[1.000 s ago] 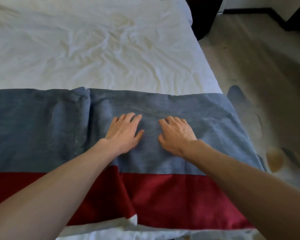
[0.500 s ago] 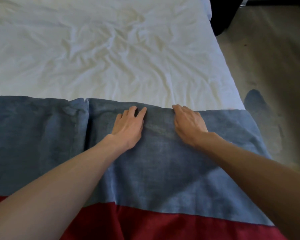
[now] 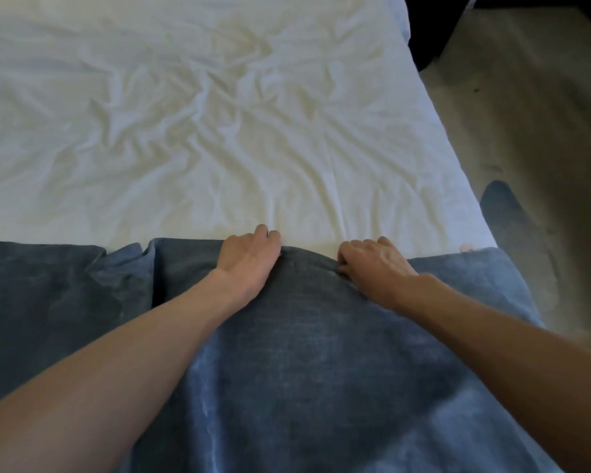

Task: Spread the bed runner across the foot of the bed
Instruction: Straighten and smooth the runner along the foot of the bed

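The blue bed runner lies across the near end of the bed, over the wrinkled white sheet. Its far edge runs left to right, and a fold stands up left of my hands. My left hand rests on the runner's far edge with fingers curled over it. A little to the right, my right hand pinches the same edge, and the cloth bulges up between the two hands. The runner's red band is out of view.
The bed's right side drops to a beige floor. A dark piece of furniture stands at the top right beside the bed. The runner's right end hangs over the bed's side.
Both hands slid forward over the runner to its far edge and curled their fingers on it. The camera moved forward too, so the red band left the view.
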Tool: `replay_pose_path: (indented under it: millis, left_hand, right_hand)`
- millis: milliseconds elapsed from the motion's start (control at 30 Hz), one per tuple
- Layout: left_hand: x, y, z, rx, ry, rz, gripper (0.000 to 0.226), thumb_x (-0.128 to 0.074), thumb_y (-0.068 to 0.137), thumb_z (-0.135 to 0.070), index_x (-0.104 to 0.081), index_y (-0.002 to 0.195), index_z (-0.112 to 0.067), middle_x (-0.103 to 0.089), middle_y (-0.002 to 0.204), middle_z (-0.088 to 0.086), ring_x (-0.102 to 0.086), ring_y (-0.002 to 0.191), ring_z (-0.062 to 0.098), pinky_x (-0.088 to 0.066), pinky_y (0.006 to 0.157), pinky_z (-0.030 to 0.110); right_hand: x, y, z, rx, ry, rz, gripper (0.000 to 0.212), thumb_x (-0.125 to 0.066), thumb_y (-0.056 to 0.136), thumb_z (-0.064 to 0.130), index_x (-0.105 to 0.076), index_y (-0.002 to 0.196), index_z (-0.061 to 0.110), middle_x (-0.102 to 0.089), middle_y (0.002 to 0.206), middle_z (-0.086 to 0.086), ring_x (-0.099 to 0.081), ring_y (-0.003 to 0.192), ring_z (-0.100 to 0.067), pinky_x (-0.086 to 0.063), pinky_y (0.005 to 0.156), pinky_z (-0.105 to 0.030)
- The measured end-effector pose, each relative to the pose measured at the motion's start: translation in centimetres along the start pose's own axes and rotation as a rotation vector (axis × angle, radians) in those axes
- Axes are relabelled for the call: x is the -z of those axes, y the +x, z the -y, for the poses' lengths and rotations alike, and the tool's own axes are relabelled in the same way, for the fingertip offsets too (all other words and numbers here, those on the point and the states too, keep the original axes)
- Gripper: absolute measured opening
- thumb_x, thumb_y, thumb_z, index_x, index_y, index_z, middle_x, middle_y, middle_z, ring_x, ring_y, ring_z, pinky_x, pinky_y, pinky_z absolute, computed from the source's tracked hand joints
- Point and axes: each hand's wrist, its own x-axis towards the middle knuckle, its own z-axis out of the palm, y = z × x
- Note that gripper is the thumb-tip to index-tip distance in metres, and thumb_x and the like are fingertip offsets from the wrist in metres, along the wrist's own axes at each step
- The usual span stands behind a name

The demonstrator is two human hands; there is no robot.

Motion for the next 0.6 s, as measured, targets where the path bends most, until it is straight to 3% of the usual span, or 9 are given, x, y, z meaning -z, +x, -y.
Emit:
replay_pose_path:
  millis: [67,133,300,467,533,600]
  left_hand:
    - [0.0,0.3,-0.1,0.000,0.026,-0.021,0.008,-0.047,0.096,-0.013,-0.046,0.104,-0.013,-0.049,0.100,0.004,-0.052,0.068,0.020,-0.030,0.053,0.032]
    - [0.1,0.3,-0.3,-0.004,0.019,-0.044,0.009,-0.039,0.100,-0.016,-0.044,0.105,-0.012,-0.050,0.102,0.004,-0.048,0.066,0.020,-0.031,0.054,0.032]
    - [1.3,2.1,-0.9,0.015,-0.069,-0.169,0.021,-0.027,0.103,-0.023,-0.043,0.104,-0.009,-0.059,0.100,0.005,-0.061,0.081,0.027,-0.032,0.057,0.036]
    - [2.4,3.8,-1.9,0.002,-0.207,-0.225,0.018,-0.032,0.102,-0.025,-0.042,0.100,-0.010,-0.059,0.090,0.005,-0.058,0.073,0.027,-0.039,0.057,0.038]
    - [2.3,3.1,-1.9,-0.032,-0.227,-0.199,0.024,-0.032,0.100,-0.032,-0.044,0.100,-0.012,-0.057,0.091,0.004,-0.057,0.072,0.025,-0.046,0.061,0.039]
    - [2.1,2.0,-1.6,-0.084,-0.231,-0.147,0.028,-0.031,0.098,-0.039,-0.044,0.094,-0.016,-0.053,0.092,0.001,-0.055,0.071,0.022,-0.048,0.064,0.039]
  right_hand:
    - [-0.1,0.2,-0.1,0.028,-0.061,-0.043,0.005,-0.046,0.095,0.021,-0.047,0.090,0.019,-0.058,0.087,0.000,-0.053,0.075,-0.022,-0.039,0.077,-0.034]
    - [-0.1,0.2,0.0,0.008,-0.123,-0.083,0.012,-0.048,0.091,0.010,-0.040,0.086,0.018,-0.049,0.077,0.002,-0.045,0.066,-0.019,-0.036,0.070,-0.031]
    - [1.3,0.4,-1.0,-0.090,-0.160,-0.161,0.015,-0.038,0.093,0.003,-0.032,0.087,0.016,-0.037,0.064,0.005,-0.033,0.053,-0.013,-0.035,0.068,-0.031]
    - [1.7,0.3,-2.1,-0.195,-0.128,-0.229,0.013,-0.038,0.093,0.007,-0.033,0.086,0.016,-0.042,0.071,0.001,-0.039,0.061,-0.019,-0.036,0.072,-0.032]
    - [1.2,-0.5,-2.0,-0.165,-0.064,-0.221,0.006,-0.037,0.093,0.016,-0.038,0.087,0.016,-0.050,0.082,-0.001,-0.044,0.068,-0.020,-0.037,0.074,-0.034]
    - [0.5,-1.2,-1.7,-0.134,-0.041,-0.200,0.019,-0.036,0.096,0.030,-0.046,0.089,0.016,-0.051,0.087,-0.001,-0.047,0.074,-0.020,-0.040,0.079,-0.036]
